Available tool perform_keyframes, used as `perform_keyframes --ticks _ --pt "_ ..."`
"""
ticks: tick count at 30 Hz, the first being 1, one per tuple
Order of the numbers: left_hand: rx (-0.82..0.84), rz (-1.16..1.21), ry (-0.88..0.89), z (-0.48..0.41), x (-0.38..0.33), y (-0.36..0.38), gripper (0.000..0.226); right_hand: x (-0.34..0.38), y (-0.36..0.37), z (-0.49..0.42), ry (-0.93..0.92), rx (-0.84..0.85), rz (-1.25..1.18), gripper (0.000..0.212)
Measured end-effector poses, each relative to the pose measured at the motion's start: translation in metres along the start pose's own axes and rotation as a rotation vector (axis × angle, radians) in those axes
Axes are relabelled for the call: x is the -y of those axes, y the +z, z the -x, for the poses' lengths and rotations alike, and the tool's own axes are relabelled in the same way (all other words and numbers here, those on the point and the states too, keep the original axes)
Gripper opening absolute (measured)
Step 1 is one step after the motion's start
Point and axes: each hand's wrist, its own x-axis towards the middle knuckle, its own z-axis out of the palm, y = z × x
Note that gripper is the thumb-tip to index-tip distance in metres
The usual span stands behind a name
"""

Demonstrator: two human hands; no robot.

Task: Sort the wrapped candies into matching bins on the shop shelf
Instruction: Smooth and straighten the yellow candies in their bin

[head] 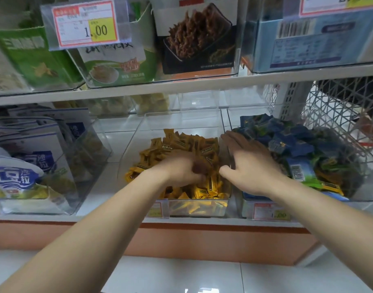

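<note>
Yellow candies (181,144) heaped in clear bin (181,117)

My yellow candies (181,144) are mustard, each with a dark brown label strip. My blue candies (287,136) are deep navy, with green and yellow wrappers mixed among them. The price tag (86,24) is white, red-bordered, with a yellow patch. The basket (339,115) is a white lattice.

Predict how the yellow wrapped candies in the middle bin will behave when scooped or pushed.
The yellow candies lie small and loose in a heap, so they are probably light and apt to slide apart. Their glossy wrappers may slip when pinched. The flat pillow shapes seem unlikely to roll.
</note>
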Motion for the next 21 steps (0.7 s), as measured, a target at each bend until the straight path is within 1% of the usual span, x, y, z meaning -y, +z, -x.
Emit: perform_keyframes --ticks 1,4,5,7,10,12,15,16,21 --pt "0.056 -0.081 -0.058 -0.002 0.001 0.002 0.042 0.000 0.000 0.000 0.001 0.001 0.000 0.086" --pt "0.139 -0.232 -0.255 -0.008 0.007 0.002 0.095 0.000 -0.001 0.000 0.007 0.013 -0.005 0.088" --pt "0.157 -0.253 -0.311 -0.010 0.008 0.003 0.108 0.001 -0.001 0.000 0.009 0.016 -0.006 0.089" --pt "0.188 -0.247 -0.383 -0.013 0.007 0.006 0.121 0.001 0.000 0.001 0.011 0.015 -0.009 0.090" --pt "0.248 -0.225 -0.464 -0.022 0.005 0.008 0.124 0.002 0.001 0.001 0.011 0.001 -0.014 0.089" --pt "0.270 -0.159 -0.514 -0.026 0.008 0.007 0.124 0.003 0.001 0.000 0.008 -0.014 -0.015 0.087" --pt "0.285 -0.005 -0.524 -0.026 0.012 0.004 0.125 0.008 0.003 0.001 0.015 -0.040 -0.023 0.083" --pt "0.293 0.013 -0.522 -0.026 0.011 0.003 0.124 0.009 0.003 0.001 0.018 -0.045 -0.023 0.082" --pt "0.330 -0.099 -0.519 -0.026 0.000 0.010 0.115 0.012 -0.002 0.002 0.020 -0.005 -0.034 0.080"
